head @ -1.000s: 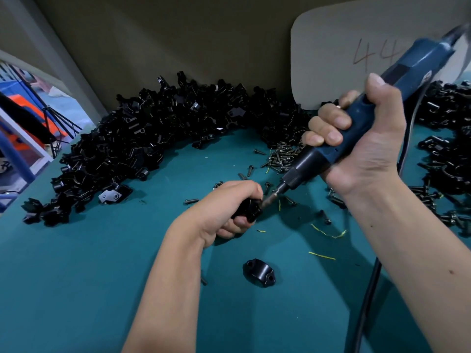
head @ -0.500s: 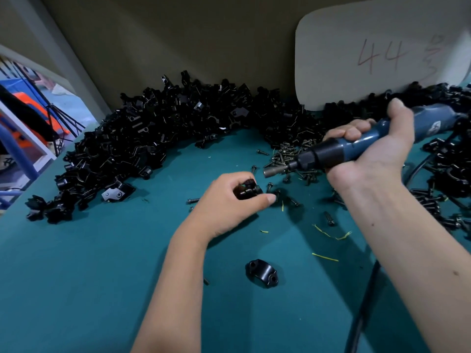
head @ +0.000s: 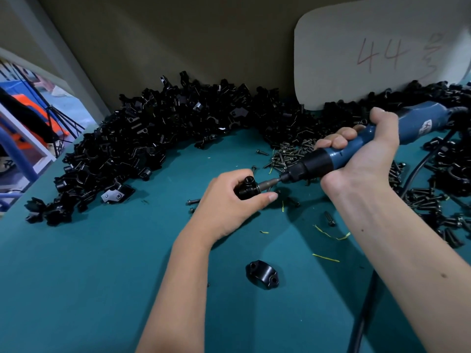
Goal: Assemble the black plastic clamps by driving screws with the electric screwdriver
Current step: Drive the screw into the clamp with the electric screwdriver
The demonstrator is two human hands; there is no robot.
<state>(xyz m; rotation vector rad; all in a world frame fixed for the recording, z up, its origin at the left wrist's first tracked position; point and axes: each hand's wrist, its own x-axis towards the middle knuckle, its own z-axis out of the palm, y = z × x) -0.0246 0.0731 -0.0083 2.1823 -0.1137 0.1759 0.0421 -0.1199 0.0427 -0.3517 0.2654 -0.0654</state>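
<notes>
Teal tabletop (head: 89,276) bears black clamp heap (head: 142,138); beige wall (head: 178,34) behind.

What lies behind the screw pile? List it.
Behind the screw pile: heaped black clamps, then a pale board marked 44. The board's bottom edge is hidden behind clamps.

Glossy black plastic clamp halves (head: 158,138), heaped; dull grey metal screws (head: 288,156); smooth blue plastic-bodied electric screwdriver (head: 377,141); matt teal table surface (head: 89,276).
</notes>
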